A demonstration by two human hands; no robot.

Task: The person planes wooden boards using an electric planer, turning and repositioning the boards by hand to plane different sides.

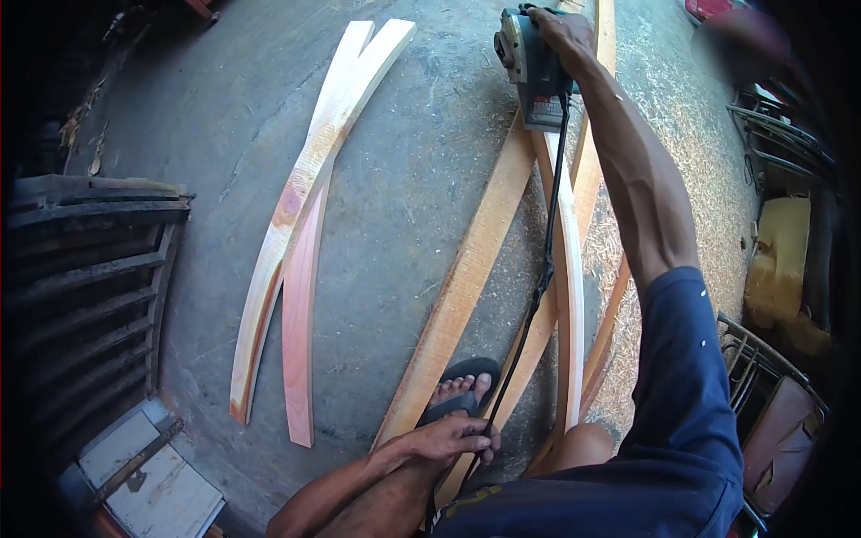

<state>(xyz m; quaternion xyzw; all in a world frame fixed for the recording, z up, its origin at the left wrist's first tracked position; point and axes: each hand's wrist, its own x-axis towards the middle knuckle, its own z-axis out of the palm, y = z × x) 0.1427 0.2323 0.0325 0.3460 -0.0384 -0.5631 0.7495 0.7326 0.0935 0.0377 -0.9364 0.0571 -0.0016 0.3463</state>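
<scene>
At one o'clock the right hand (pixel 569 40) grips a power planer (pixel 542 103); at six the left hand (pixel 454 436) holds its black cord (pixel 549 242). Crossed boards (pixel 300 179) lie toward ten.

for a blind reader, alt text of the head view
A person's right hand grips a power planer over boards, the left hand at its black cord. Two crossed boards lie to the left on grey floor, wood shavings to the right.

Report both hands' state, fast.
Left hand: fingers closed on the black cord.
Right hand: closed, gripping the power planer from above.
</scene>
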